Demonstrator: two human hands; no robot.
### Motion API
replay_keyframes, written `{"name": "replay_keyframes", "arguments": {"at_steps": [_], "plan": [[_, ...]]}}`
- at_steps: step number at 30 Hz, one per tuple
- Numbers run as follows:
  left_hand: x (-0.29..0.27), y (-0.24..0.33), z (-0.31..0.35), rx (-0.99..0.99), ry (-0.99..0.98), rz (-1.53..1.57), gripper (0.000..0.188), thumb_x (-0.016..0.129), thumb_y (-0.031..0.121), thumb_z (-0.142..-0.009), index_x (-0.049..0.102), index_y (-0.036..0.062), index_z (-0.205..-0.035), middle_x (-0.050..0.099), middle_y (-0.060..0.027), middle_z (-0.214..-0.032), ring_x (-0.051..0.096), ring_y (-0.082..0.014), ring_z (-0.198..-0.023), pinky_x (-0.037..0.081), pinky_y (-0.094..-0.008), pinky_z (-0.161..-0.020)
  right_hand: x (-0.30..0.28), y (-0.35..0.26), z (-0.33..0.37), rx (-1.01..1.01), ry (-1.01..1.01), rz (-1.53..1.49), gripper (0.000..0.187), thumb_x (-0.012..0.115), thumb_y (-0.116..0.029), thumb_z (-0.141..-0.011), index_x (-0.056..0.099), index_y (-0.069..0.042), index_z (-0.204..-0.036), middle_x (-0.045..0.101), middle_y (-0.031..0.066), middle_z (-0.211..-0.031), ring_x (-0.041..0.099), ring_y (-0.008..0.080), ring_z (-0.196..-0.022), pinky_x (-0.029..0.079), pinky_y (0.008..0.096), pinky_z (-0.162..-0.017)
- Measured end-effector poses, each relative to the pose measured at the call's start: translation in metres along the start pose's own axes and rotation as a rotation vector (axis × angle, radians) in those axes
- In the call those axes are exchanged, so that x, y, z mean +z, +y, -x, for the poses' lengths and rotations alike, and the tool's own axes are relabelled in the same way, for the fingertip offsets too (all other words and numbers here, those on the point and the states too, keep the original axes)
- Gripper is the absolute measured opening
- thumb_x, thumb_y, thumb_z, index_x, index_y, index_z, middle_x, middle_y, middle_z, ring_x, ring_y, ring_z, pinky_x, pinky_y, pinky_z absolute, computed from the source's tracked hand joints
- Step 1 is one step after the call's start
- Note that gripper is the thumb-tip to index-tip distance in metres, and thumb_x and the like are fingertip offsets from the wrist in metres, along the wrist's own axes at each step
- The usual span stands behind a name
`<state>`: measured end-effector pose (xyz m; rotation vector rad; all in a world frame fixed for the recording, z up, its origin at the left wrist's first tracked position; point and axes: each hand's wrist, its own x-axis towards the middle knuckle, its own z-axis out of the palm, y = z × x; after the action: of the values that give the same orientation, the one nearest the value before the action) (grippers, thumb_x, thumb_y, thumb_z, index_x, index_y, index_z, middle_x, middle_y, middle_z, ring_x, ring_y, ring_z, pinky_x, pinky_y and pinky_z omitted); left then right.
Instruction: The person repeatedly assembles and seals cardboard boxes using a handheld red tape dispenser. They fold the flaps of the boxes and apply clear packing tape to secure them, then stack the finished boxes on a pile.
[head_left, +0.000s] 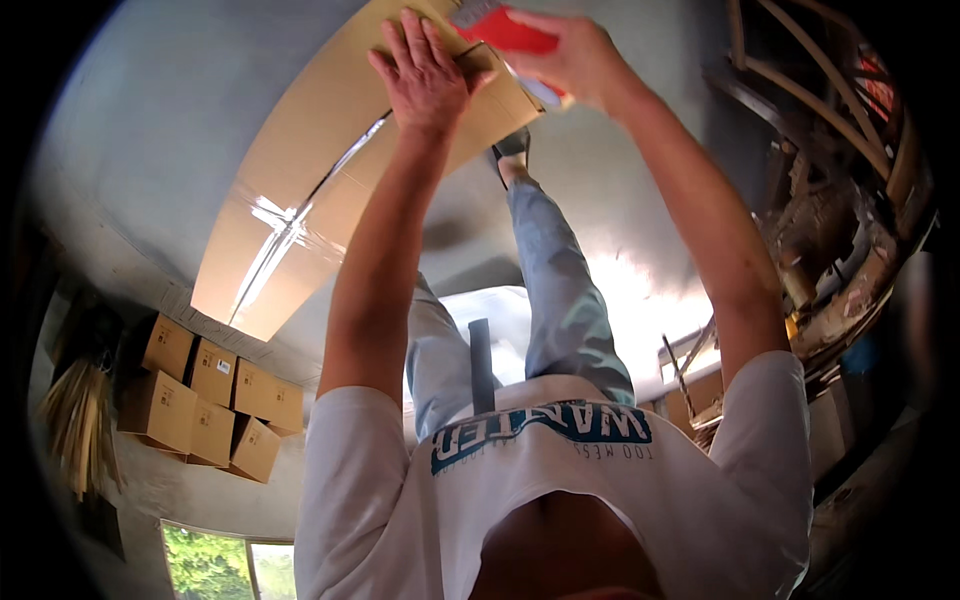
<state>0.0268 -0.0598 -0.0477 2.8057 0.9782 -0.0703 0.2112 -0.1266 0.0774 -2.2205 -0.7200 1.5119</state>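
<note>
A long brown cardboard box (300, 130) stretches from the top middle toward the lower left. Shiny clear tape (268, 255) runs along part of its centre seam, crossed by a short strip near the lower-left end. My left hand (425, 85) lies flat on the box beside the seam, fingers stretched out and thumb apart. In my right hand (585, 65) is a red tape dispenser (505, 32), held at the box's right end over the seam. My fingers wrap round its handle, and its grey head points to the upper left. Part of the tape roll shows below it.
Several small cartons (210, 390) are stacked at the lower left, beside a bundle of thin sticks (80, 420). Piled wooden poles and branches (830, 90) line the right side. My foot (512, 145) stands on the grey floor (640, 180) near the box's edge.
</note>
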Motion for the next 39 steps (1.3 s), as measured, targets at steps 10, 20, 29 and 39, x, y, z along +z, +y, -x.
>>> {"name": "replay_keyframes", "arguments": {"at_steps": [10,20,29,39], "plan": [[-0.031,0.006,-0.010,0.258,0.158,0.115,0.061,0.064,0.029,-0.086,0.045,0.0001,-0.136,0.022,-0.0192,-0.157,0.017,-0.0478,-0.143,0.018,-0.0658,-0.111,0.053,0.127,0.103,-0.014,0.243,0.170,0.053,0.070,-0.018,-0.081,0.058,-0.018,-0.133,0.072,0.0097,-0.092,0.068,0.0202,-0.074,0.054,0.0369,-0.059],[-0.017,0.023,-0.039,0.907,-0.024,0.333,0.024,0.063,0.032,-0.079,0.069,0.0108,-0.088,0.066,-0.0064,-0.100,0.058,-0.0277,-0.103,0.036,-0.0564,-0.105,0.061,0.097,0.058,0.195,-0.035,0.724,0.040,0.052,-0.045,-0.095,0.070,-0.010,-0.096,0.071,0.0094,-0.087,0.069,0.0285,-0.091,0.055,0.0437,-0.068],[-0.012,-0.044,-0.136,0.457,-0.280,0.189,0.024,0.056,0.029,-0.090,0.069,0.0095,-0.096,0.069,-0.0140,-0.099,0.067,-0.0321,-0.086,0.052,-0.0440,-0.071,0.069,0.077,0.000,0.213,-0.095,0.598,0.061,0.036,-0.061,-0.096,0.066,-0.011,-0.113,0.070,0.0120,-0.102,0.067,0.0334,-0.098,0.053,0.0527,-0.076],[0.079,-0.140,-0.222,0.296,-0.450,-0.053,0.031,0.052,0.030,-0.091,0.068,0.0091,-0.107,0.068,-0.0137,-0.111,0.064,-0.0334,-0.102,0.050,-0.0440,-0.088,0.090,0.086,-0.010,0.231,-0.112,0.509,0.065,0.032,-0.059,-0.098,0.060,-0.001,-0.105,0.070,0.0153,-0.099,0.070,0.0329,-0.089,0.053,0.0540,-0.072]]}}
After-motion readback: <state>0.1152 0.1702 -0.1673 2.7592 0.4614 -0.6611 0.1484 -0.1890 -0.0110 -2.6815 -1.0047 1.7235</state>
